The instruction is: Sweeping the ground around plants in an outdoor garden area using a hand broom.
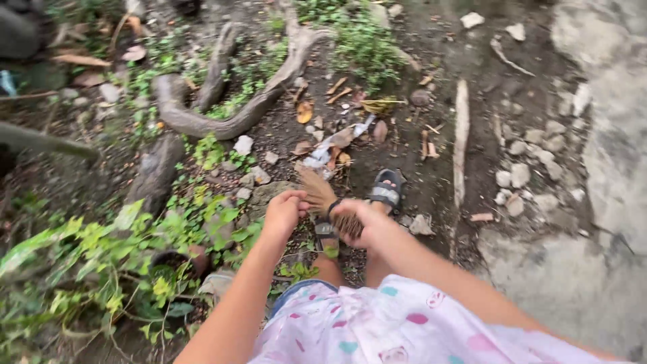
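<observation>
I see 1 thing that may be packaging: a crumpled whitish-grey wrapper scrap [328, 149] lying flat on the dirt among dry leaves, just ahead of the feet. No labels, signs or screens in view.

Open dirt lies ahead of the hands, broken only by scattered stones [519, 174] and dry leaves [304, 112]. To the left, curved tree roots [222, 121] and leafy plants [101, 256] crowd the ground. A thin stick [461, 138] lies on the right, and beyond it a rock slab [606, 141] borders the passage.
</observation>
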